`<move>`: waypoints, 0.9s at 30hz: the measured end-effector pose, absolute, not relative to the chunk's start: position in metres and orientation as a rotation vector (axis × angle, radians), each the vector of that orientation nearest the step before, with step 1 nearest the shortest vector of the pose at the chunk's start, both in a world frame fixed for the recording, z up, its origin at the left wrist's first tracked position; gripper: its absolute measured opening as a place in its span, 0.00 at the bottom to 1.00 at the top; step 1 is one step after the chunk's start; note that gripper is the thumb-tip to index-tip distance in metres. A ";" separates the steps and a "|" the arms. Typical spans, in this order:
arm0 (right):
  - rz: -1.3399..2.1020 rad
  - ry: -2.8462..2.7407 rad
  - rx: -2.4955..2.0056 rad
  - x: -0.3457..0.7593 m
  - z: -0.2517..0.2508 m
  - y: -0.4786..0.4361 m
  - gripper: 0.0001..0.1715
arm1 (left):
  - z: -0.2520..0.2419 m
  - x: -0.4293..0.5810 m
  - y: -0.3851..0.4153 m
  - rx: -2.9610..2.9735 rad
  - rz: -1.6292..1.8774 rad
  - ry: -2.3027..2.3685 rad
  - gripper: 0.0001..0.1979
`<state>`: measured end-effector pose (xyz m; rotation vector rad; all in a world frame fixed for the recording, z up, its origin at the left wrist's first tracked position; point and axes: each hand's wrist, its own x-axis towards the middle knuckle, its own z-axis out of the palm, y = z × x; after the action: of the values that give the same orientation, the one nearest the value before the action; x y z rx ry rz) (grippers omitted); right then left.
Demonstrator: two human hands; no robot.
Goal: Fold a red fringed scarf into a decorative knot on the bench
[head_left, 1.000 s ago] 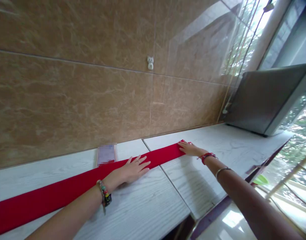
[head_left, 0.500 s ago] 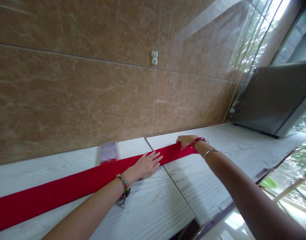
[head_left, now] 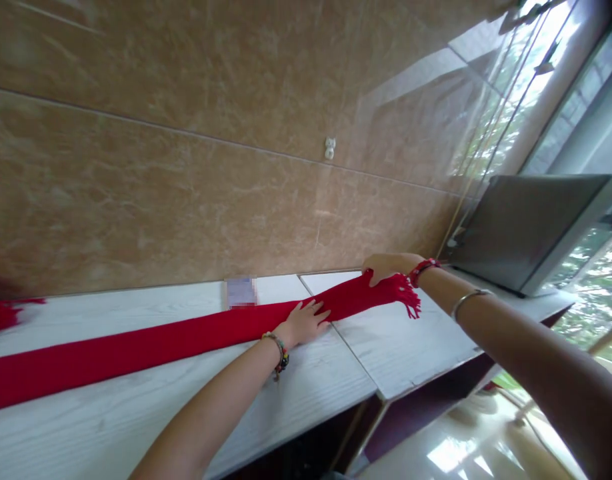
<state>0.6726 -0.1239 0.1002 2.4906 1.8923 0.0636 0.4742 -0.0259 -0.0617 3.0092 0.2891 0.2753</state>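
Observation:
A long red scarf [head_left: 136, 351] lies lengthwise along the white wood-grain cabinet top [head_left: 151, 413]. My left hand [head_left: 305, 323] rests flat on it near the seam between two panels, fingers spread. Further right, my right hand [head_left: 386, 267] pinches the scarf's far edge near its fringed end [head_left: 409, 293], with the thumb on the cloth. That end looks slightly raised and puckered, and its fringe hangs loose beside my right wrist. The scarf's left part runs out of view.
Red fringe [head_left: 3, 313] lies at the far left by the brown tiled wall [head_left: 186, 207]. A blurred-out small rectangle [head_left: 241, 293] sits behind the scarf. One grey appliance-like box [head_left: 516, 227] stands at the right. The cabinet's front edge drops to open compartments [head_left: 416, 407].
My right hand has shifted its hold toward the wall, and the fringed end now shows, slightly lifted. My left hand stays flat on the scarf. The view has turned, bringing fringe in at left.

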 end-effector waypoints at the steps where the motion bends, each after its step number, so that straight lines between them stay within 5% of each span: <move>1: 0.027 1.887 2.404 0.659 0.111 -0.125 0.10 | -0.061 0.468 -0.029 2.997 0.272 0.282 0.24; 11: 0.126 1.901 2.058 0.525 0.157 -0.103 0.14 | -0.065 0.424 -0.047 2.876 0.246 0.240 0.22; 19: 0.011 1.872 2.117 0.531 0.170 -0.108 0.10 | -0.042 0.386 -0.032 2.433 0.507 0.221 0.20; 27: -0.500 2.506 2.514 0.434 0.095 -0.086 0.19 | -0.009 0.307 0.018 1.521 0.209 0.298 0.44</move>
<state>0.4336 -0.0858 0.0947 2.5141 2.5059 -0.4999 0.3071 0.0180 -0.0091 1.5205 0.2977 0.2085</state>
